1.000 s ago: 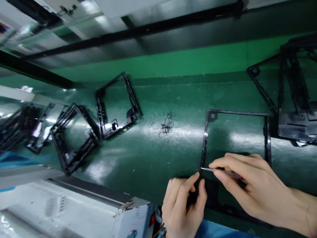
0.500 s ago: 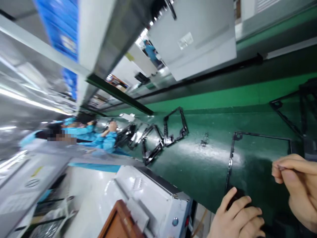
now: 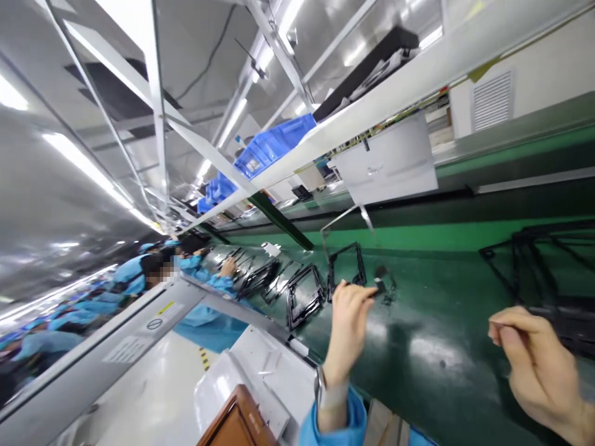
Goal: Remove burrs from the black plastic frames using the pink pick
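I have my left hand (image 3: pixel 349 322) clamped on a thin, black, rectangular plastic-looking frame (image 3: pixel 373 290) toward the far edge of the glossy green bench (image 3: pixel 418 325), while my right hand (image 3: pixel 537 356), well apart, has its fingertips together, on what I cannot tell.

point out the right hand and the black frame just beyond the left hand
Bare right hand (image 3: pixel 539 365), head view: middle of the hand.
Black rectangular frame (image 3: pixel 361 263), head view: right bar, as pictured.
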`<action>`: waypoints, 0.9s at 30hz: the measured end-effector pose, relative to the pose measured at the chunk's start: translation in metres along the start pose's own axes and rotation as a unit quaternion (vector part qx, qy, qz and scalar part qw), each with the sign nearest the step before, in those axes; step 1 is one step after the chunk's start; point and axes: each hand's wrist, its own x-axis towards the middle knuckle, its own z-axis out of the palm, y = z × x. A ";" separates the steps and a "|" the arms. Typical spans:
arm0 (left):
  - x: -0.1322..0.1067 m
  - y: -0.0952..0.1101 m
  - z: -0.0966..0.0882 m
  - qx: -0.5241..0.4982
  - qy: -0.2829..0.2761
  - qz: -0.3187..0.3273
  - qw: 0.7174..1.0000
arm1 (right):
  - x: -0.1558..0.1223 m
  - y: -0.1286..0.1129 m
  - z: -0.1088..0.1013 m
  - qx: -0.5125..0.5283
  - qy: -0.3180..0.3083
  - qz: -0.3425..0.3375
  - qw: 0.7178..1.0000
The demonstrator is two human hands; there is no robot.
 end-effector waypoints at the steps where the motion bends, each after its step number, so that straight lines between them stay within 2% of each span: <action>1: 0.017 -0.017 0.002 0.012 0.004 -0.023 1.000 | 0.003 -0.004 -0.001 0.032 -0.009 0.008 0.999; 4: 0.055 -0.063 0.013 0.041 0.002 -0.104 0.994 | -0.001 -0.007 -0.009 0.087 -0.071 -0.020 0.993; 6: 0.067 -0.086 0.021 0.042 -0.014 -0.149 0.988 | -0.012 -0.007 -0.016 0.077 -0.109 -0.066 0.989; 8: 0.069 -0.101 0.028 0.026 -0.032 -0.178 0.983 | -0.024 -0.008 -0.026 0.055 -0.130 -0.101 0.985; 11: 0.064 -0.111 0.038 -0.009 -0.042 -0.196 0.980 | -0.034 -0.009 -0.042 0.005 -0.134 -0.116 0.984; 14: 0.061 -0.102 0.049 -0.049 -0.020 -0.184 0.981 | -0.028 -0.004 -0.062 -0.053 -0.130 -0.098 0.985; 17: 0.062 -0.066 0.067 -0.115 -0.005 -0.153 0.982 | -0.012 0.011 -0.088 -0.124 -0.139 -0.043 0.982; 20: 0.063 -0.006 0.095 -0.225 -0.060 -0.103 0.967 | 0.002 0.033 -0.113 -0.186 -0.178 -0.009 0.966; 22: 0.062 0.042 0.119 -0.300 -0.127 -0.082 0.942 | 0.007 0.048 -0.122 -0.216 -0.207 -0.012 0.954; 24: 0.059 0.088 0.144 -0.365 -0.205 -0.076 0.905 | 0.009 0.059 -0.126 -0.240 -0.227 -0.021 0.944; 27: 0.055 0.141 0.172 -0.451 -0.289 -0.075 0.841 | 0.010 0.065 -0.126 -0.259 -0.237 -0.036 0.936</action>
